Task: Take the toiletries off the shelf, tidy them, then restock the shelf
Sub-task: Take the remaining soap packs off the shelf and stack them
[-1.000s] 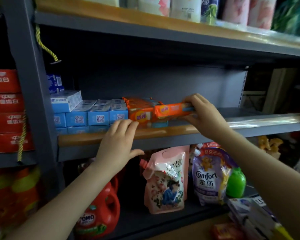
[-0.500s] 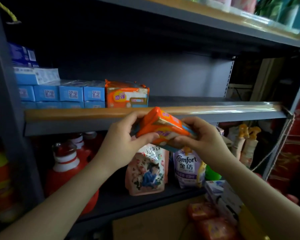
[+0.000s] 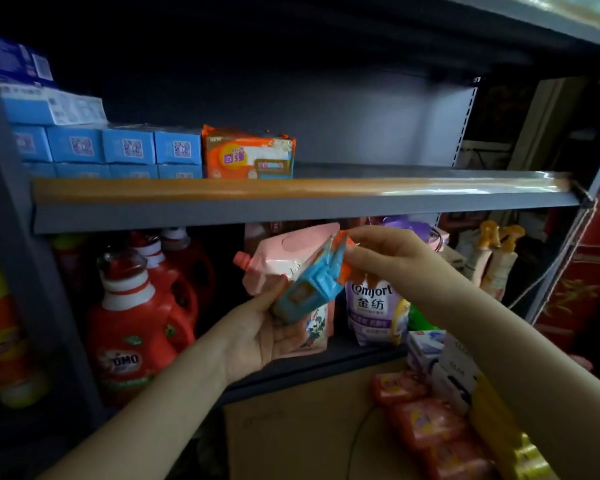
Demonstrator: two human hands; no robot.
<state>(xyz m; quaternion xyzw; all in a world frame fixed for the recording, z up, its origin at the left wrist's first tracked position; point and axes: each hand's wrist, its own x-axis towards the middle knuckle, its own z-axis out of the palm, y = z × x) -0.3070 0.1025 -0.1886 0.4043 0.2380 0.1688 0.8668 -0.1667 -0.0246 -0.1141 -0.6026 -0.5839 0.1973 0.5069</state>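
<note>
Below the shelf [image 3: 291,206], our left hand [image 3: 257,327] cradles and right hand [image 3: 388,251] pinches a soap pack [image 3: 312,289]: light, firm, slippery wrap, best gripped across its flat sides.

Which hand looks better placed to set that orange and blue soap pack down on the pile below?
Probably the right hand: it pinches the orange and blue soap pack's top end, and the orange soap packs lie below its arm. The left hand only cradles it underneath.
</note>
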